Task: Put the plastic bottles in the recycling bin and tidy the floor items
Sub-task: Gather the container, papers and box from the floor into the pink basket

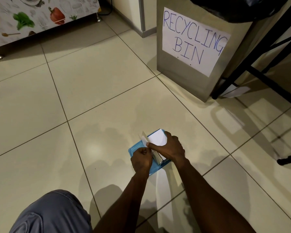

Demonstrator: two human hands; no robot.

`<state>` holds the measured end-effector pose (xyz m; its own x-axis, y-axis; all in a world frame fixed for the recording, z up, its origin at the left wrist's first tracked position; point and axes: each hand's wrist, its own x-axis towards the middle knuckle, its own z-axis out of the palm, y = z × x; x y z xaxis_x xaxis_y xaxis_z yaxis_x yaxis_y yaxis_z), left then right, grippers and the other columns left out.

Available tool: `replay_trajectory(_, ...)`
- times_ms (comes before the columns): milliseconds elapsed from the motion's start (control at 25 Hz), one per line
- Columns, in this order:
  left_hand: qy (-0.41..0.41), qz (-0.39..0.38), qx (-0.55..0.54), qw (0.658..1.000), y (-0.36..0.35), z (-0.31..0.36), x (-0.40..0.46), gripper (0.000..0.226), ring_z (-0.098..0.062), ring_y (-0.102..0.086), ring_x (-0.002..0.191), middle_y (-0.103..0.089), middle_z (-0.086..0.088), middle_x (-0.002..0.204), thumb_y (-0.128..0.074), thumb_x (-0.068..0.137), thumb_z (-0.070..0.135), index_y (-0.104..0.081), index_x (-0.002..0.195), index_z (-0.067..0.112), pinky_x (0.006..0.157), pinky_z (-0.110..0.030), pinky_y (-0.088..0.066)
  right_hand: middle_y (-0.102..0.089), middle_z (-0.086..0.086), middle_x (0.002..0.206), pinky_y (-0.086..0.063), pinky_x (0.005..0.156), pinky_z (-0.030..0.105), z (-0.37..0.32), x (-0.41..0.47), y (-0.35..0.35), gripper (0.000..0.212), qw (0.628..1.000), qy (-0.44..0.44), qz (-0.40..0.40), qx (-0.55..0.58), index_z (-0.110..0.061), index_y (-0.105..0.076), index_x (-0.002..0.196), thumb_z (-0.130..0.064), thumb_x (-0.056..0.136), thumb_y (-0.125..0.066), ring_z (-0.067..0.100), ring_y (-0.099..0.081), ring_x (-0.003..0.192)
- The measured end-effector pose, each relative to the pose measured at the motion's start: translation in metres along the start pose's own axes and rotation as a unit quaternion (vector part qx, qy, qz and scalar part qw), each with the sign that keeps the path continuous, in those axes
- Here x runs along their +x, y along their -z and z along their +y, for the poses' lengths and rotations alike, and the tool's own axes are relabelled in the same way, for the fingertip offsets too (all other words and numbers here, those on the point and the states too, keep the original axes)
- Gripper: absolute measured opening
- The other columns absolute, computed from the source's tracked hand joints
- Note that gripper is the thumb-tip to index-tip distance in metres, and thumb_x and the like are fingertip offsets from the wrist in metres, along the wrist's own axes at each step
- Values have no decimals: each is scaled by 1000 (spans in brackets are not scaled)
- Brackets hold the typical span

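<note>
White papers (156, 138) are being gathered on a blue lid (133, 151) lying flat on the tiled floor (99, 84), well in front of the bin (180, 78), a steel box bearing a sign that reads "RECYCLING BIN" and lined with a black bag. The left hand (141, 159) is being held with its grip clamped on the near edge of a sheet, fingers curled. The right hand (169, 147) is being pressed over the papers, with its thumb pinching the same sheet.

No bottles are being shown anywhere on the floor in front of the bin; whether any are inside cannot be told, since the opening is not in view. Judging from this, the bottle step is likely done, and the tidying of the floor items is being worked through. The papers and lid are not yet put away.
</note>
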<state>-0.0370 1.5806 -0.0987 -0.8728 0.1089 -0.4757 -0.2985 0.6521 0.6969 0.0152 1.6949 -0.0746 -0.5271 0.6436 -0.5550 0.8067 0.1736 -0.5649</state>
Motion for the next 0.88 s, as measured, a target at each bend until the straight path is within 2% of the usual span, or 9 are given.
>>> replay_trajectory(120, 26, 20, 23, 999, 0, -5, 3, 50, -29, -60, 113, -63, -14, 121, -75, 81, 50, -68, 113, 12, 93, -34, -50, -49, 9, 145, -45, 110, 52, 4, 1, 1, 120, 1000, -8, -4, -6, -37, -31, 153, -86, 52, -75, 32, -50, 134)
replay_trajectory(240, 54, 85, 117, 988, 0, -4, 0, 78, -35, -40, 127, -38, -15, 140, -77, 68, 66, -55, 128, 21, 107, -45, -39, -52, 9, 145, -45, 110, 53, 7, 0, 1, 121, 1000, -11, -10, -26, -37, -31, 152, -88, 50, -73, 34, -50, 134)
replay_trajectory(320, 88, 80, 136, 984, 3, -2, -1, 95, -38, -31, 136, -26, -17, 150, -75, 63, 72, -41, 139, 25, 111, -49, -30, -51, 9, 147, -45, 110, 53, 9, -1, 0, 121, 999, -8, -7, -35, -37, -30, 152, -89, 51, -73, 35, -49, 135)
replay_trajectory(440, 149, 28, 103, 983, 8, -1, 1, 111, -40, -32, 137, -30, -19, 148, -74, 63, 74, -25, 148, 24, 111, -54, -31, -52, 10, 147, -46, 109, 52, 12, -1, -4, 116, 999, 1, 4, -37, -34, -30, 152, -84, 58, -75, 34, -50, 134)
replay_trajectory(560, 128, 30, 64, 989, 8, 1, 2, 108, -39, -38, 133, -39, -18, 143, -79, 67, 64, -22, 149, 22, 109, -55, -34, -52, 11, 146, -46, 109, 51, 12, 0, -8, 113, 999, 2, 11, -32, -34, -30, 152, -80, 60, -77, 34, -50, 134)
replay_trajectory(880, 92, 55, -26, 994, 8, 5, 6, 113, -39, -38, 135, -41, -21, 143, -90, 64, 45, -23, 152, 20, 107, -48, -38, -52, 8, 141, -48, 104, 46, 18, 2, -9, 110, 999, 27, 42, 6, -34, -30, 152, -72, 63, -82, 29, -47, 132)
